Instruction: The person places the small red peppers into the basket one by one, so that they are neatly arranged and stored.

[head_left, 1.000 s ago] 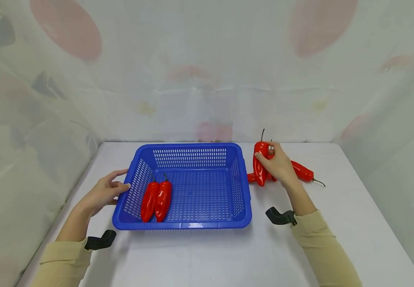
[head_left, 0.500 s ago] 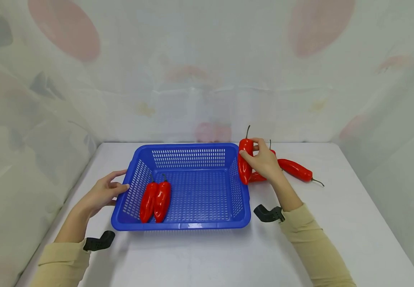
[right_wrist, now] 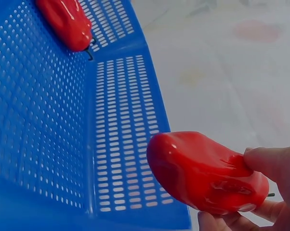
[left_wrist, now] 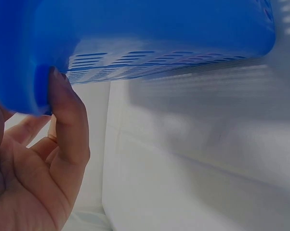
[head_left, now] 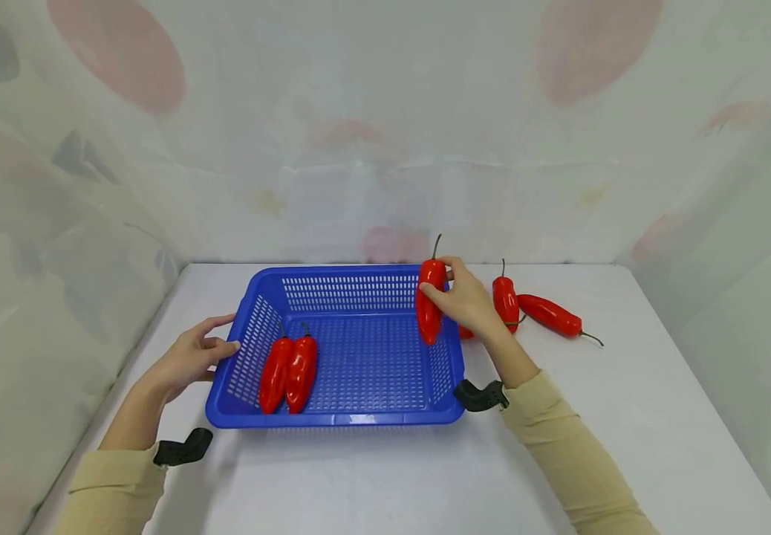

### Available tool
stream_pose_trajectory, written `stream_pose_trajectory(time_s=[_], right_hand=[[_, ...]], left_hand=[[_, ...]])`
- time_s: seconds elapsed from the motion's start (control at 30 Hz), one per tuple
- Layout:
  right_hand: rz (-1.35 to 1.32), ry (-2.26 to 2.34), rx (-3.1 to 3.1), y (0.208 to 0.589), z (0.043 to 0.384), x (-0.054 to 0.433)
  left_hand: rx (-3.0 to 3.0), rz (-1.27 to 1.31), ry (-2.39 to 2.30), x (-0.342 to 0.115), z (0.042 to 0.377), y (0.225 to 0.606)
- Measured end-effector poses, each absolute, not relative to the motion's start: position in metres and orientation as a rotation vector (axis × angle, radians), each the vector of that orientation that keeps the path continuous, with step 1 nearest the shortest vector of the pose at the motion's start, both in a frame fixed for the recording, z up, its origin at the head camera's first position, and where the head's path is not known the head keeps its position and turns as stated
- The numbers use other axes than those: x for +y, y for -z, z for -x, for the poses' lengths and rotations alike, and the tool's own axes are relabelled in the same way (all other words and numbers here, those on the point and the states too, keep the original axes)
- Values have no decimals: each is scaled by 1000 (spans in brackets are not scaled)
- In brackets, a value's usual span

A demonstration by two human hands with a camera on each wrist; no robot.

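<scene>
A blue plastic basket (head_left: 372, 420) with slotted walls stands on the white table. My left hand (head_left: 192, 355) grips its left rim; in the left wrist view, the thumb and fingers (left_wrist: 70, 125) pinch the basket's edge. Two red peppers, one of them the nearer pepper (head_left: 301, 374), lie side by side at the left inside the basket. My right hand (head_left: 469, 301) pinches another red pepper (head_left: 430, 301) near its stem end, stem up, over the basket's right wall. In the right wrist view that held pepper (right_wrist: 203, 173) overlaps the basket rim.
Right of the basket, on the table (head_left: 626, 416), lie more red peppers: an upright-lying pepper (head_left: 506, 303), a slanted pepper (head_left: 550, 315), and one partly hidden pepper (head_left: 466, 333) behind the right hand. A pale patterned sheet (head_left: 332, 200) closes the back and sides.
My right hand has carried the pepper leftward from above the other peppers to over the basket's right side. The left hand keeps its grip on the rim.
</scene>
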State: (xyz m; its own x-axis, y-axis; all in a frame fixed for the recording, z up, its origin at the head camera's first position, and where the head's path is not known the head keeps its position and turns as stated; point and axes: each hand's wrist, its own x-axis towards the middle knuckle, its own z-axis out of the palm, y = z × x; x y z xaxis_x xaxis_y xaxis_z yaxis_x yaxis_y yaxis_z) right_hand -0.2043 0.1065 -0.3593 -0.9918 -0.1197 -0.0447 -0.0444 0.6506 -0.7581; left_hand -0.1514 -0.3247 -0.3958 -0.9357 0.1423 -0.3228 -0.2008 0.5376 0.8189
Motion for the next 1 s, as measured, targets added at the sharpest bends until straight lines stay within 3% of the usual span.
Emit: stream_pose_trajectory(time_s=[1.0], right_hand=[[265,1321,2639,364,214,61]], left_hand=[[2438,50,-1341,-325,152,397]])
